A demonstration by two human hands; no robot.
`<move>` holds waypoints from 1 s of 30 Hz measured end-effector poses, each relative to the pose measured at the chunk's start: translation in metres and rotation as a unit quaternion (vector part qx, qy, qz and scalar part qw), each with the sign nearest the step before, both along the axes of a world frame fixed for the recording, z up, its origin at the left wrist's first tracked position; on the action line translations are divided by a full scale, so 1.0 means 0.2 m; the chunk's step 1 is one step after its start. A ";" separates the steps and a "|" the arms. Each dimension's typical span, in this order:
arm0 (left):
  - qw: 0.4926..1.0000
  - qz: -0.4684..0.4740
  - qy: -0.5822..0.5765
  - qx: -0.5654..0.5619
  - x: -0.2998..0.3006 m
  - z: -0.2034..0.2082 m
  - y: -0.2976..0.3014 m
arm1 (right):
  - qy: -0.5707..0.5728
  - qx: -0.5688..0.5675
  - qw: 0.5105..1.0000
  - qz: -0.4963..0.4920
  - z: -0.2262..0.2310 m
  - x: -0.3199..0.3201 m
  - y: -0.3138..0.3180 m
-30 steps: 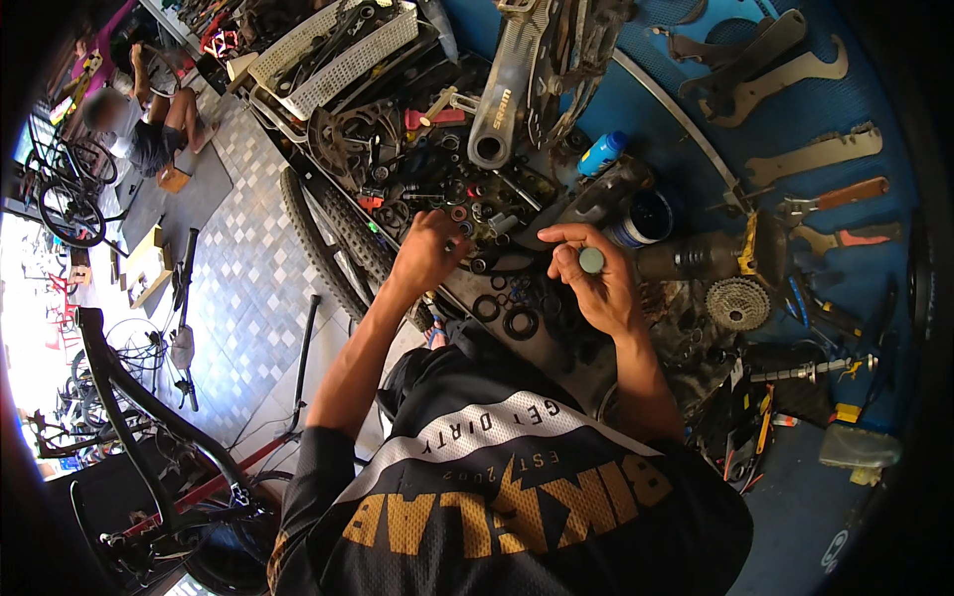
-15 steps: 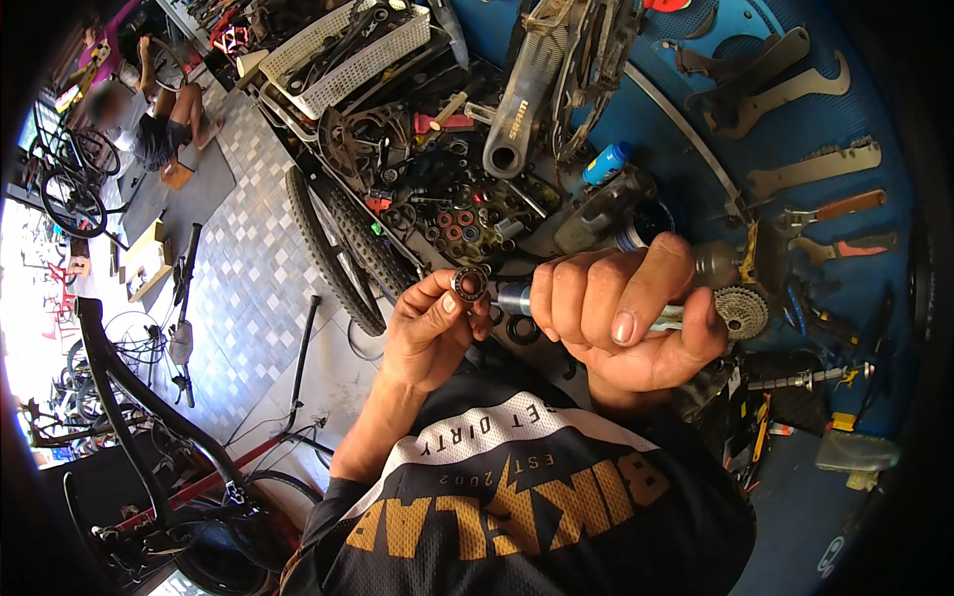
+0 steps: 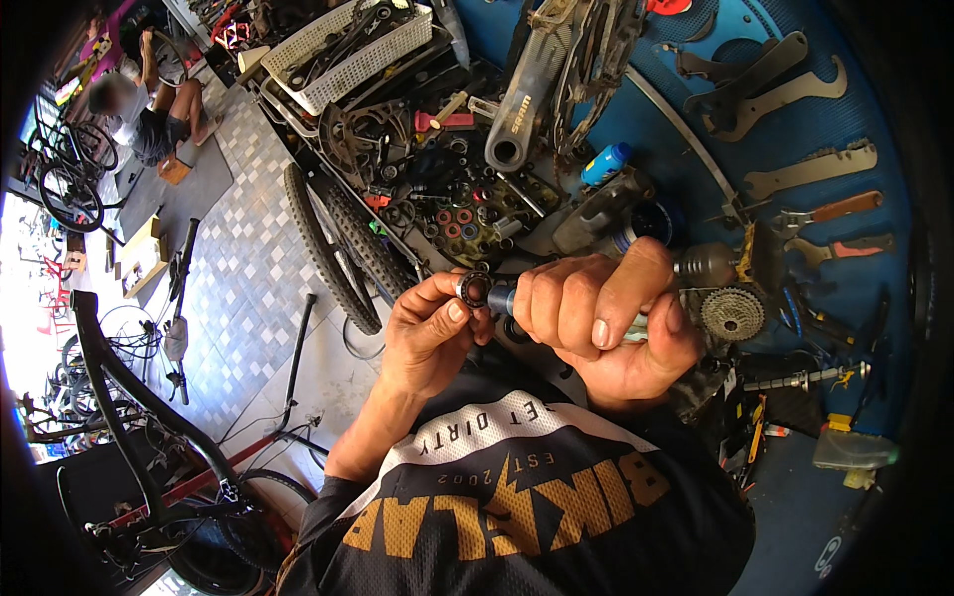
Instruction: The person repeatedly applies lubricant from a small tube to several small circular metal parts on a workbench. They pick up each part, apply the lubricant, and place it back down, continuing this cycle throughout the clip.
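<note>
Centrally, left fingers [image 3: 442, 320] pinch a ring [image 3: 463, 288], right fingers [image 3: 576, 305] clutch a tool [image 3: 504, 299]; at eleven o'clock, a basket [image 3: 363, 76] holds dark parts [image 3: 338, 48].

A bicycle workshop: bicycles [image 3: 72, 197] and a bare black frame [image 3: 87, 323] by the tiled floor [image 3: 248, 298], knobbly tyres [image 3: 310, 238] beside the worktop's [image 3: 399, 250] left edge, a cassette [image 3: 733, 314] and flat wrenches [image 3: 817, 171].

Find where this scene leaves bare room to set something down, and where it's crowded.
Widest is tiled floor between the bicycle tyre and the grey mat. A blue surface shows bare between the black shirt and the translucent box, though its slope is unclear. Small loose parts crowd the white basket's near side.
</note>
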State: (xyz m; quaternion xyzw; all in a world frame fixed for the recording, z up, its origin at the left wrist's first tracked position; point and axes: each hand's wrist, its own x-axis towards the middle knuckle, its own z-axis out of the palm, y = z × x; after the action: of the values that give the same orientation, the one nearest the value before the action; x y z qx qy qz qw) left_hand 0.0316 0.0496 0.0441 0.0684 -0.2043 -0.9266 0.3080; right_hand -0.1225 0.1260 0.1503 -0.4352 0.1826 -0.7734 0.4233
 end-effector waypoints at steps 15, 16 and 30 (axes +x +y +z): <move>0.999 -0.032 -0.022 0.004 -0.03 0.00 0.03 | 0.038 0.007 0.998 -0.045 0.00 -0.04 -0.01; 0.999 -0.036 -0.024 0.004 -0.03 0.00 0.03 | 0.048 -0.003 0.998 -0.043 0.00 -0.03 -0.02; 0.999 0.003 -0.048 0.015 -0.05 -0.03 0.00 | 0.060 -0.001 0.998 0.003 -0.07 -0.07 -0.04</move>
State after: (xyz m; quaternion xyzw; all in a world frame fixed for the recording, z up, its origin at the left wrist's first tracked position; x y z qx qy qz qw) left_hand 0.0221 0.0505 0.0371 0.1177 -0.2043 -0.9245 0.2995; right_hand -0.1365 0.1187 0.1357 -0.4817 0.2053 -0.7447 0.4138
